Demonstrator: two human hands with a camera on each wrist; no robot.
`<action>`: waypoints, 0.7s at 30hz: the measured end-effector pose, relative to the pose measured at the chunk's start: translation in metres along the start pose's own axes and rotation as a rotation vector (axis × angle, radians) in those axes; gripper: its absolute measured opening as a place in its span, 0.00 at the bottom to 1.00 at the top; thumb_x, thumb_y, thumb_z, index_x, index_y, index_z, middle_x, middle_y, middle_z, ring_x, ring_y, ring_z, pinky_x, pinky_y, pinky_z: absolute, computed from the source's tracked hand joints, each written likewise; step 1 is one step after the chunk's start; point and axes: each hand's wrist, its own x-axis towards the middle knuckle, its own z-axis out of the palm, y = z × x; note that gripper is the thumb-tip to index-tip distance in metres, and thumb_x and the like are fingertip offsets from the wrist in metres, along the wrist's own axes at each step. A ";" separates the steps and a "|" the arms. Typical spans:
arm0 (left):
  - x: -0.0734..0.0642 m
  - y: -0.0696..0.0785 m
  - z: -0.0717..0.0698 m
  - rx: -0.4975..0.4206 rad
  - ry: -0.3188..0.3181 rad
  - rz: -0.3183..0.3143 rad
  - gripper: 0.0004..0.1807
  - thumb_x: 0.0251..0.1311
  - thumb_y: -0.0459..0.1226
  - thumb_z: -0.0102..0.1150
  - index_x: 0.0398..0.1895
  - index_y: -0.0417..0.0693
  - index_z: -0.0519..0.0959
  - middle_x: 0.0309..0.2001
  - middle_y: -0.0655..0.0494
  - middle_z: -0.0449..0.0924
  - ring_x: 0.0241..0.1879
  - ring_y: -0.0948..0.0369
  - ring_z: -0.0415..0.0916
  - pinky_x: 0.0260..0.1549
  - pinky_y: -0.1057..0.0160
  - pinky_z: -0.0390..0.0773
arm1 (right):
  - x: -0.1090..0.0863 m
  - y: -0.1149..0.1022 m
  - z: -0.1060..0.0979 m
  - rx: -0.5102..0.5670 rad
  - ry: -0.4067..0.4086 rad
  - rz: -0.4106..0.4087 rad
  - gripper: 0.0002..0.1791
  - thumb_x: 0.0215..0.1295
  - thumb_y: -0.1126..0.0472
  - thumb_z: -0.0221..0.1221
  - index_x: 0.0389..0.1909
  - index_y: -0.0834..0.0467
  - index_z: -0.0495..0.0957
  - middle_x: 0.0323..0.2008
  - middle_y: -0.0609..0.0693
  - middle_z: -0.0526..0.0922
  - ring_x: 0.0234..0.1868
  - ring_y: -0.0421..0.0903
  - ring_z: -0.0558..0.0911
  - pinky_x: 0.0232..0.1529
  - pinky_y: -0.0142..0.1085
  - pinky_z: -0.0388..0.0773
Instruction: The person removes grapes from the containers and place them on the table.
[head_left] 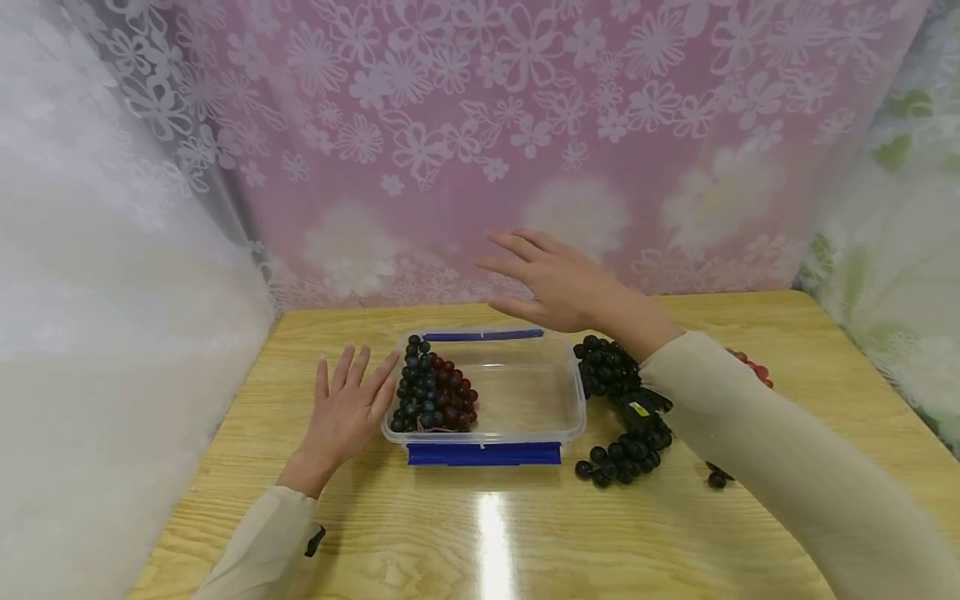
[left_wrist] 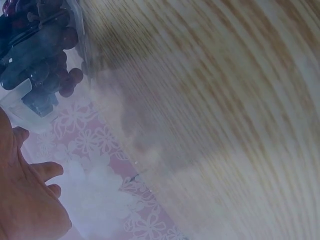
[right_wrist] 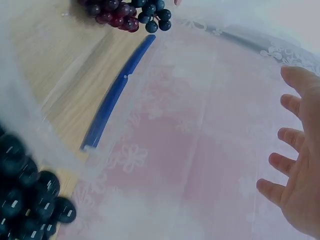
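A clear plastic box [head_left: 525,435] with blue clips stands on the table. Inside its left end lie a dark blue-black grape bunch [head_left: 417,392] and a red grape bunch [head_left: 454,396]. My left hand [head_left: 347,412], fingers spread, has its fingertips right at the box's left rim. Raised above the box's back right corner is my right hand [head_left: 551,283], its fingers spread and holding nothing. The right wrist view shows that hand [right_wrist: 300,155] off to the side, away from the blue clip [right_wrist: 117,95] and the grapes.
Black grape bunches [head_left: 626,458] lie just right of the box, around a dark object with a yellow label [head_left: 639,409]. Farther right, partly behind the right sleeve, are red grapes [head_left: 753,367] and a dark grape [head_left: 716,480]. A pink floral curtain [head_left: 450,208] hangs behind the table.
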 end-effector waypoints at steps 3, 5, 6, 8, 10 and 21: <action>-0.001 0.000 0.000 -0.003 0.000 -0.005 0.29 0.74 0.57 0.27 0.75 0.66 0.54 0.74 0.43 0.45 0.73 0.46 0.33 0.64 0.39 0.25 | 0.016 -0.005 0.004 0.001 -0.003 -0.028 0.35 0.71 0.36 0.43 0.75 0.43 0.52 0.75 0.50 0.43 0.74 0.53 0.44 0.70 0.50 0.44; -0.001 0.000 0.000 -0.005 0.002 -0.005 0.29 0.74 0.57 0.27 0.75 0.66 0.54 0.74 0.42 0.45 0.73 0.46 0.33 0.64 0.39 0.25 | 0.024 -0.009 0.009 0.004 -0.009 -0.038 0.36 0.71 0.36 0.43 0.76 0.43 0.50 0.75 0.50 0.42 0.74 0.53 0.43 0.70 0.49 0.43; -0.001 0.000 0.000 -0.004 0.003 -0.007 0.29 0.74 0.57 0.27 0.75 0.66 0.54 0.74 0.43 0.46 0.73 0.47 0.33 0.64 0.39 0.26 | 0.028 -0.011 0.013 0.007 -0.017 -0.040 0.37 0.70 0.35 0.43 0.76 0.43 0.50 0.76 0.50 0.41 0.74 0.53 0.42 0.70 0.49 0.43; -0.001 0.000 -0.001 -0.001 0.000 -0.007 0.29 0.74 0.57 0.27 0.75 0.66 0.54 0.74 0.43 0.46 0.73 0.47 0.33 0.64 0.39 0.26 | 0.033 -0.016 0.021 0.019 -0.050 -0.037 0.38 0.70 0.34 0.42 0.76 0.42 0.47 0.76 0.49 0.39 0.74 0.52 0.40 0.70 0.49 0.44; 0.000 0.000 -0.001 0.001 0.000 -0.009 0.29 0.74 0.57 0.27 0.75 0.67 0.54 0.74 0.43 0.46 0.73 0.47 0.33 0.64 0.39 0.26 | 0.036 -0.021 0.031 0.038 -0.099 -0.041 0.39 0.69 0.32 0.41 0.76 0.41 0.45 0.76 0.48 0.36 0.74 0.52 0.40 0.69 0.50 0.46; 0.000 -0.002 0.002 0.006 0.014 -0.015 0.28 0.74 0.56 0.29 0.75 0.68 0.54 0.74 0.43 0.47 0.73 0.47 0.34 0.64 0.39 0.25 | 0.031 -0.043 0.069 0.171 -0.298 -0.148 0.40 0.70 0.44 0.53 0.76 0.41 0.43 0.76 0.50 0.36 0.73 0.55 0.48 0.62 0.52 0.63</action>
